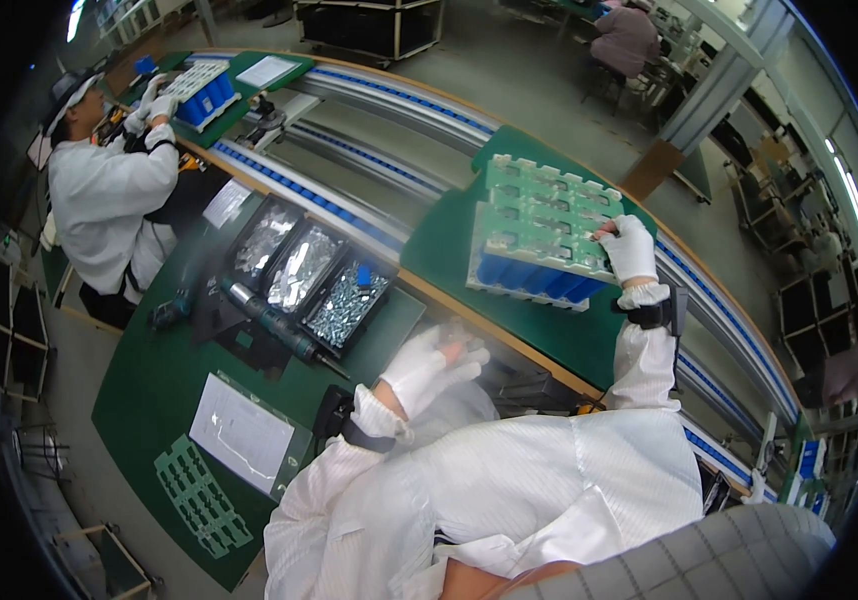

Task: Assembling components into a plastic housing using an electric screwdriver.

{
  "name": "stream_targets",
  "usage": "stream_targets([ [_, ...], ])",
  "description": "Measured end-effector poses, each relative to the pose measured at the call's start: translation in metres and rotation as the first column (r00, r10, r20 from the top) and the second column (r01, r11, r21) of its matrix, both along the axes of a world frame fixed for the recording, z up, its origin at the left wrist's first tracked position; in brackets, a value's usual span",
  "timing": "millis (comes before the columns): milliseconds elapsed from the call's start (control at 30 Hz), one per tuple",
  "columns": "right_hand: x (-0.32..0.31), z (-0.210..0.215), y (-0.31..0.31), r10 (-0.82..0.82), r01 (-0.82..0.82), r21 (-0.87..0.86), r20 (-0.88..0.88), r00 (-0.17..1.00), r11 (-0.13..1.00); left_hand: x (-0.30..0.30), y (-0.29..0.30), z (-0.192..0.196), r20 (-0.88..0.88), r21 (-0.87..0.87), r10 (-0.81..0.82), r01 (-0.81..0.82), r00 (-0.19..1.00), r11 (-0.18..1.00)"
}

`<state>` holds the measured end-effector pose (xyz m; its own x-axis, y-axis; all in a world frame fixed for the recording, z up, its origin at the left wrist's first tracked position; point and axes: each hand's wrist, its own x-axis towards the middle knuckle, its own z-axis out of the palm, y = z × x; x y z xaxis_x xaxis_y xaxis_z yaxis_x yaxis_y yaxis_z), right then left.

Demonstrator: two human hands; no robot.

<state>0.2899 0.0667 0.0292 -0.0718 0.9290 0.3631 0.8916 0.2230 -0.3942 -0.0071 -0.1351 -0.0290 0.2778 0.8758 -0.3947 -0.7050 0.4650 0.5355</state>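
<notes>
A block of blue cells (539, 278) stands on a green board, capped by a pale green plastic frame (549, 215) with rows of openings. My right hand (632, 250), in a white glove with bare fingertips, is at the frame's right edge. Its fingers are curled and pinched together over the top; whatever is between them is too small to make out. My left hand (434, 365), gloved the same way, hovers near the bench edge, slightly blurred, with fingers stretched out and apart. Near it are black bins of metal parts, the closest holding screws (349, 308).
A power screwdriver (284, 325) lies before the bins. Paper sheet (241, 432) and a spare green frame (201, 497) lie on the left bench. A conveyor rail (319, 205) runs behind. At far left a co-worker (114, 200) handles another blue block (204, 95).
</notes>
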Motion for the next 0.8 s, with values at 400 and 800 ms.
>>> stream_targets([
  [400, -0.117, -0.022, -0.13, 0.565, -0.752, -0.14, -0.575, 0.591, 0.644, 0.001, 0.001, 0.004, -0.21, 0.044, -0.062, 0.073, 0.976, 0.996],
  [800, -0.069, -0.001, -0.098, 0.625, -0.666, 0.071, -0.429, 0.652, 0.743, 0.003, -0.006, 0.003, -0.155, 0.151, -0.213, 0.236, 0.965, 0.96],
])
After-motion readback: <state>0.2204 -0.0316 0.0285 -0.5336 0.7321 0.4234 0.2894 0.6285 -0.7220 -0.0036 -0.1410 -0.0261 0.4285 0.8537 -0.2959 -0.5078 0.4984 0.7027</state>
